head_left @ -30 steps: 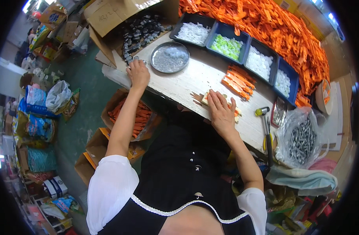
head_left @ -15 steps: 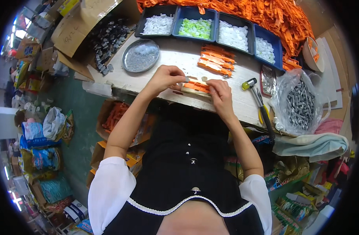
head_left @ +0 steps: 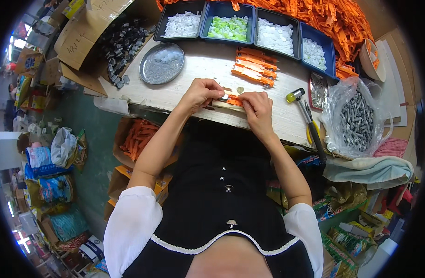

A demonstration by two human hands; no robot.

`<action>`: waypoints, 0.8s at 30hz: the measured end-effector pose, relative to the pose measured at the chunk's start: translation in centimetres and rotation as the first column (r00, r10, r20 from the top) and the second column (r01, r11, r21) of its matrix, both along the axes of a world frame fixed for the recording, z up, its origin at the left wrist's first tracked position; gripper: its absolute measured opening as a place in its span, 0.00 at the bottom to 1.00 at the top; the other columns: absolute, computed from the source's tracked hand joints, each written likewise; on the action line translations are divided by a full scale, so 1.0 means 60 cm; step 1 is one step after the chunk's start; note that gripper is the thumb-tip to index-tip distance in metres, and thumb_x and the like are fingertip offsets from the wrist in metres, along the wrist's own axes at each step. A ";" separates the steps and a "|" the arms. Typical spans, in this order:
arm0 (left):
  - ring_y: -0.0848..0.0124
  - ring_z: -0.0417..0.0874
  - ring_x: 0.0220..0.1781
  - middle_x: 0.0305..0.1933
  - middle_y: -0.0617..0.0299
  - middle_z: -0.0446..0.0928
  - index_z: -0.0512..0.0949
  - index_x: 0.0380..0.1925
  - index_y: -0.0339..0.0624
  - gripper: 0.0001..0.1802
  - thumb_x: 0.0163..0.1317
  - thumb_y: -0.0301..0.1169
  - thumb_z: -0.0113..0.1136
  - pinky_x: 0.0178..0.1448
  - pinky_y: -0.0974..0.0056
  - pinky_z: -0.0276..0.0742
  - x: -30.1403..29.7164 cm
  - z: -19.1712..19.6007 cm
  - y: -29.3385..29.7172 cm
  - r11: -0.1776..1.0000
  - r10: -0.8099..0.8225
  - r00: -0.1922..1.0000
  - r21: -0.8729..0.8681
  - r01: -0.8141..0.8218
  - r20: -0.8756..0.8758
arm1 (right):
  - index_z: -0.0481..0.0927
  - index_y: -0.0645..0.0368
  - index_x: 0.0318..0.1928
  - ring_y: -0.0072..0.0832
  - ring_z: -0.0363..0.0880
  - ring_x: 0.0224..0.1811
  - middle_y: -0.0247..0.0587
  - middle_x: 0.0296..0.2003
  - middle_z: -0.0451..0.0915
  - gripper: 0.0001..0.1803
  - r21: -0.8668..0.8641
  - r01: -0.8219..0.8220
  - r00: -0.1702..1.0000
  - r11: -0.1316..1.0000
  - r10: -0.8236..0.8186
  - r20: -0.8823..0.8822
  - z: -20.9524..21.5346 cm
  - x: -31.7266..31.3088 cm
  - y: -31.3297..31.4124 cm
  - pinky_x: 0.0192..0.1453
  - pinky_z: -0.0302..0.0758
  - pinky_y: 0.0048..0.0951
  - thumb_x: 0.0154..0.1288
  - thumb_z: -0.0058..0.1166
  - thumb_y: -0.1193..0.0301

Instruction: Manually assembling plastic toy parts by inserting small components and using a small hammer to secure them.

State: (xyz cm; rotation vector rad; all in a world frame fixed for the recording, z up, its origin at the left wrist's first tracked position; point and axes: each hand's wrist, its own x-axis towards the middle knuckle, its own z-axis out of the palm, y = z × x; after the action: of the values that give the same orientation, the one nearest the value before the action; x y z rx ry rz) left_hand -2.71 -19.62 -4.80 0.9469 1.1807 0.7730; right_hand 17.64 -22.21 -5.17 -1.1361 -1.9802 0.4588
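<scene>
An orange plastic part lies at the table's front edge, on a pale strip that looks like wood. My left hand is closed in a pinch at its left end, on a small grey piece mostly hidden by the fingertips. From the right, my right hand has its thumb and fingers closed on the right end of the orange part. Just beyond the hands, a small round clear piece sits on the table. Farther back lies a row of several orange assemblies.
Trays of small parts line the back before an orange heap. A round metal dish and black parts lie left. On the right are a hammer, yellow-handled pliers and a bag of metal pieces.
My right hand has shifted left along the orange part, covering more of it. The left fingertips have come in over its left end. The view has tilted slightly.
</scene>
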 end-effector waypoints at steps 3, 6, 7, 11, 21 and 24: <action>0.85 0.62 0.13 0.17 0.69 0.71 0.79 0.27 0.38 0.05 0.50 0.25 0.63 0.15 0.78 0.52 0.001 -0.005 0.000 0.999 0.025 1.000 0.023 -0.025 0.020 | 0.76 0.54 0.33 0.30 0.68 0.37 0.30 0.32 0.76 0.03 0.019 0.013 1.000 1.000 -0.013 0.001 -0.001 0.001 0.007 0.44 0.59 0.30 0.58 0.50 0.73; 0.84 0.64 0.15 0.17 0.70 0.71 0.79 0.27 0.39 0.03 0.50 0.24 0.62 0.17 0.77 0.57 0.003 0.005 -0.002 0.996 -0.013 0.999 0.086 0.016 -0.030 | 0.76 0.55 0.33 0.31 0.68 0.37 0.31 0.32 0.76 0.03 -0.019 -0.006 1.000 1.000 0.006 -0.025 0.001 0.006 0.003 0.44 0.59 0.31 0.57 0.50 0.74; 0.84 0.64 0.15 0.17 0.70 0.71 0.79 0.27 0.39 0.03 0.50 0.24 0.62 0.17 0.77 0.57 0.002 0.006 0.002 0.996 -0.012 0.999 0.092 0.015 -0.030 | 0.76 0.56 0.33 0.32 0.69 0.37 0.32 0.32 0.77 0.03 -0.044 -0.032 0.998 0.999 0.030 -0.052 0.004 0.006 0.006 0.43 0.61 0.32 0.57 0.50 0.74; 0.78 0.71 0.19 0.18 0.65 0.72 0.78 0.27 0.37 0.08 0.46 0.27 0.64 0.23 0.70 0.66 0.013 0.037 0.029 0.958 -0.125 0.866 0.167 0.232 -0.484 | 0.77 0.60 0.32 0.37 0.72 0.37 0.41 0.32 0.77 0.04 -0.023 0.013 0.993 1.000 -0.016 -0.116 0.014 0.060 0.038 0.41 0.67 0.34 0.57 0.49 0.76; 0.56 0.79 0.37 0.31 0.53 0.79 0.80 0.28 0.43 0.13 0.49 0.40 0.59 0.40 0.55 0.74 0.052 0.092 0.291 0.799 0.262 0.348 0.404 0.445 -0.900 | 0.76 0.62 0.34 0.47 0.76 0.37 0.53 0.33 0.76 0.09 0.027 0.608 0.565 0.794 -0.456 0.688 0.059 0.288 0.100 0.39 0.71 0.43 0.55 0.51 0.69; 0.54 0.79 0.40 0.33 0.51 0.79 0.80 0.30 0.44 0.14 0.48 0.41 0.61 0.42 0.54 0.74 0.075 0.053 0.331 0.703 0.314 0.324 0.448 0.553 -0.892 | 0.76 0.63 0.33 0.49 0.75 0.39 0.55 0.33 0.76 0.12 -0.042 0.653 0.516 0.757 -0.404 0.756 0.059 0.287 0.107 0.41 0.71 0.44 0.54 0.52 0.66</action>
State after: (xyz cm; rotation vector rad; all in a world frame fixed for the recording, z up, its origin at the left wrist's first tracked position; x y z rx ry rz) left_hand 1.81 0.23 -1.63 2.4114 1.8092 0.4503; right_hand 34.85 -15.81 -1.66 -2.3485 -2.0193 -0.0367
